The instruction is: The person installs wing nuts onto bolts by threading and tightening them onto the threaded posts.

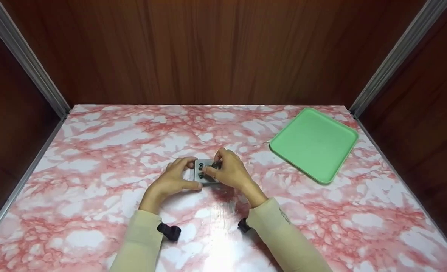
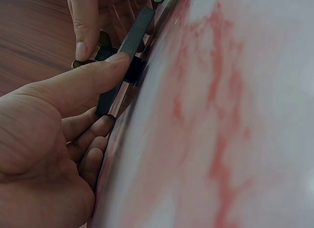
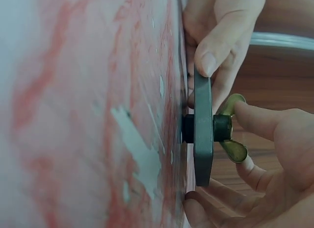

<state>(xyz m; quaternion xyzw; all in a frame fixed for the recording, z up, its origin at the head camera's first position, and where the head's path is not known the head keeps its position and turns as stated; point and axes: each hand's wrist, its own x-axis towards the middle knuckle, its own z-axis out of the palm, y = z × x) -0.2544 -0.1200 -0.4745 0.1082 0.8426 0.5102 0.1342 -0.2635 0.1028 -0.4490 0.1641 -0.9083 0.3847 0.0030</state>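
A small grey metal plate with several dark holes lies near the middle of the table. My left hand grips it from the left, thumb on the near edge and fingers at the far edge. In the right wrist view the plate stands off the tabletop on a black round piece. A brass wing nut sits over a black collar on its upper face. My right hand pinches the wing nut between thumb and finger; its wings are mostly hidden in the head view.
A light green tray lies at the back right of the red-and-white marbled table. Dark wood-grain panels enclose the back and sides. Black devices are strapped at both sleeves.
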